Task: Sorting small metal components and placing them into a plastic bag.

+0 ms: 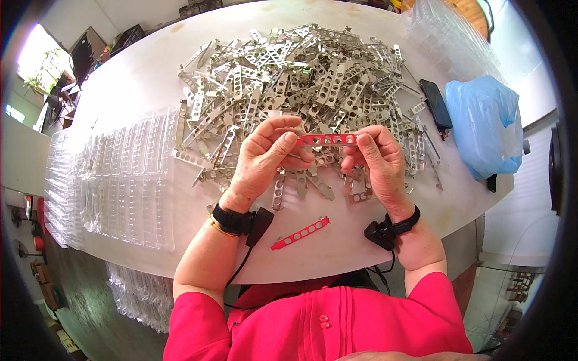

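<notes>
Between my two hands is a narrow metal bracket [330, 144] with a row of round holes, its face looking red. My left hand [265, 155] pinches its left end between thumb and fingers. At the other end, my right hand [380, 161] grips it the same way, so the strip lies nearly level. A similar red-looking bracket [299, 233] rests slantwise on the table, between my forearms. Just beyond my hands spreads a large heap of silvery perforated brackets [283, 75], lying in all directions; my hands cover part of its near edge.
Stacked clear plastic trays [129, 180] stand on the left of the white table [198, 259]. At the right lie a dark phone [436, 105] and a blue plastic bag [483, 126]. More clear plastic sheets [448, 39] are at the far right. Cables hang from both wrist bands.
</notes>
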`<state>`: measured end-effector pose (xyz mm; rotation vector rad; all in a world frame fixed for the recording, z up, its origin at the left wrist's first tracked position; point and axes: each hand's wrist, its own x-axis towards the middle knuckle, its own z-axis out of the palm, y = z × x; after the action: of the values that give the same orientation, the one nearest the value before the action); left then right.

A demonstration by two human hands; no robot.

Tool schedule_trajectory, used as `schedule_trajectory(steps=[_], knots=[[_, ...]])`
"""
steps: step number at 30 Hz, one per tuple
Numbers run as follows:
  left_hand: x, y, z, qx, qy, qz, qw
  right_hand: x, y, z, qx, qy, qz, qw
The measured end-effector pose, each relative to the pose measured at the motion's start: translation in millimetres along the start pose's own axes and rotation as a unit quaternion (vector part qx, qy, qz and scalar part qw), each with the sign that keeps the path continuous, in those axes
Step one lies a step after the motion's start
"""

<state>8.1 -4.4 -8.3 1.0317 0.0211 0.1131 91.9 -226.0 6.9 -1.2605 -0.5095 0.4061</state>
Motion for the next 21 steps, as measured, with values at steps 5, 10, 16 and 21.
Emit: schedule_trajectory(steps=[5, 10, 16, 21], knots=[[-1.3, 0.8, -0.7, 0.022, 0.023, -0.008, 0.999, -1.2, -5.0, -1.2, 0.007, 0.001, 0.057, 0.998], [-1.4, 3.4, -0.3, 0.039, 0.028, -0.023, 0.999, -1.7, -6.2, -1.7, 0.089, -0.006, 0.066, 0.994], [-1.0, 2.3, -3.3, 0.033, 0.036, -0.043, 0.998, -1.3, -4.4, -6.4, 0.136, -0.014, 0.078, 0.987], [-1.6, 1.6, -4.1, 0.016, 0.035, -0.04, 0.998, -0.9, -5.3, -5.2, 0.14, -0.019, 0.081, 0.987]])
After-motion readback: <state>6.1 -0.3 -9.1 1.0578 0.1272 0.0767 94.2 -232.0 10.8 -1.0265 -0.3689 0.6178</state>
